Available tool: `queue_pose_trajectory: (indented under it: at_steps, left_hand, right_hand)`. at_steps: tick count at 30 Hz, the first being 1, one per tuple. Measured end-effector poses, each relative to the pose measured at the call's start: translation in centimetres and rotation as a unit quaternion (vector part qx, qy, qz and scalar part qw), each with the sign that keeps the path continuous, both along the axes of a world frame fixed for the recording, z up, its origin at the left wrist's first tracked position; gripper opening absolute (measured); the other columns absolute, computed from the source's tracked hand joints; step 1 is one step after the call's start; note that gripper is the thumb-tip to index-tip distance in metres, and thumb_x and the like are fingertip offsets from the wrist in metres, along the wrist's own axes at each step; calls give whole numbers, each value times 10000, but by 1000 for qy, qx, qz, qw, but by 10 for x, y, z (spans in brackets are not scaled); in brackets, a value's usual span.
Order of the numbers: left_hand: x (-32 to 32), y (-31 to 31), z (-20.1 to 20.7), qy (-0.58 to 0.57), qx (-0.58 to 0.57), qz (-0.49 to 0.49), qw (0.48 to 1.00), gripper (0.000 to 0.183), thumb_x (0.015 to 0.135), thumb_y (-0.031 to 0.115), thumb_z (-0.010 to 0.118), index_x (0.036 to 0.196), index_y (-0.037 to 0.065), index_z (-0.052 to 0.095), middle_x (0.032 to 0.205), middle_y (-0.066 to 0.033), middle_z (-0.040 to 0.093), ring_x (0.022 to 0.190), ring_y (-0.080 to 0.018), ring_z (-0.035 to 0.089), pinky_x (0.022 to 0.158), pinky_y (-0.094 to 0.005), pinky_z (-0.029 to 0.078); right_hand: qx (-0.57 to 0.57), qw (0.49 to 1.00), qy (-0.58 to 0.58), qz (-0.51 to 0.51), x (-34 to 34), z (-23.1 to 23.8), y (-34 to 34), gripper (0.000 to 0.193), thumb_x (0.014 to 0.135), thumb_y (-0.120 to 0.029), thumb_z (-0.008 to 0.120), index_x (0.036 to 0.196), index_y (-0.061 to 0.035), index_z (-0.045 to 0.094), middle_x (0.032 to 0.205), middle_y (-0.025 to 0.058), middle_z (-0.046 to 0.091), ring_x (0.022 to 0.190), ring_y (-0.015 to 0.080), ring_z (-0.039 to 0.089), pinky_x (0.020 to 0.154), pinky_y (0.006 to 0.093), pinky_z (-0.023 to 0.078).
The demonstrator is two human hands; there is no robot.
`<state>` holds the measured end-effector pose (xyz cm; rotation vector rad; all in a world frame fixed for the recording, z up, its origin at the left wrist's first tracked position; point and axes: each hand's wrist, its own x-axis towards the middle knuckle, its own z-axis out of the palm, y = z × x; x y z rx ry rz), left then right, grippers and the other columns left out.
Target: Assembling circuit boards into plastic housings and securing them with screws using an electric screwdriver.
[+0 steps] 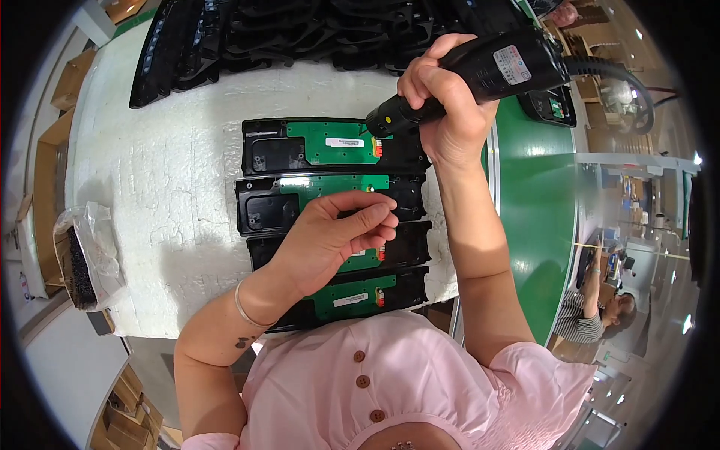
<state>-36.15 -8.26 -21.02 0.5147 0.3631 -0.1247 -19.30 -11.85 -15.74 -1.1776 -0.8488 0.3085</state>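
My right hand (450,97) is wrapped round a black electric screwdriver (487,71), held tilted with its nose down to the left. Its tip reaches the green circuit board (337,142) in the farthest black plastic housing (262,154). Over the row's middle, my left hand (337,232) has thumb and fingers pinched together; anything between them is too small to make out. Beneath it, partly covered, lie a second housing (262,214) and a third housing (262,251). Nearest my body is another housing (409,289) with a green board.
White foam (180,187) lies under the housings. Black plastic parts (300,30) are piled at the far side. A clear bag (90,255) of small dark pieces sits left. Rightward are a green surface (532,202), another housing (551,109), the screwdriver's cable (637,86) and another person (589,315).
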Motion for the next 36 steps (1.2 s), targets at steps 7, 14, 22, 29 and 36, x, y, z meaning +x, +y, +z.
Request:
queue_pose_trajectory:
  at_steps: [7, 14, 22, 29, 36]
  left_hand:
    - [1, 4, -1, 11, -59, 60, 996, 185, 829, 116, 566, 987, 19, 577, 876, -68, 605, 803, -130, 585, 720, -219, 490]
    - [2, 6, -8, 38, -135, 134, 981, 156, 831, 101, 556, 966, 25, 580, 898, -50, 599, 815, -116, 578, 724, -204, 496]
    - [2, 8, -8, -14, -195, 141, 970, 139, 839, 152, 553, 906, 32, 579, 834, -28, 586, 758, -92, 570, 645, -165, 498]
    - [-1, 9, -9, -62, -232, 115, 964, 211, 862, 197, 523, 961, 14, 559, 887, -71, 583, 799, -136, 578, 704, -200, 499]
    - [5, 2, -1, 25, -194, 75, 978, 372, 921, 207, 379, 1158, -75, 430, 1094, -192, 514, 1032, -307, 514, 909, -305, 430]
  right_hand:
    - [-6, 999, -12, 36, 3, 1, 6, 66, 654, 29, 481, 713, 3, 466, 535, 59, 464, 434, 126, 435, 457, 258, 377]
    - [42, 998, 10, 51, -3, 9, 0, 116, 654, 55, 497, 766, 27, 487, 548, 50, 493, 438, 114, 461, 437, 232, 380]
    - [97, 971, -28, 217, -47, 72, -49, 227, 679, -70, 535, 889, -104, 455, 535, -74, 459, 481, 41, 463, 476, 160, 363]
    - [142, 967, -39, 206, -54, 63, -41, 238, 684, -75, 529, 910, -100, 463, 526, -81, 444, 444, 40, 431, 452, 177, 339]
    - [39, 997, 8, 73, -27, 15, 13, 218, 663, -17, 457, 881, -10, 454, 554, 52, 402, 455, 147, 372, 481, 297, 343]
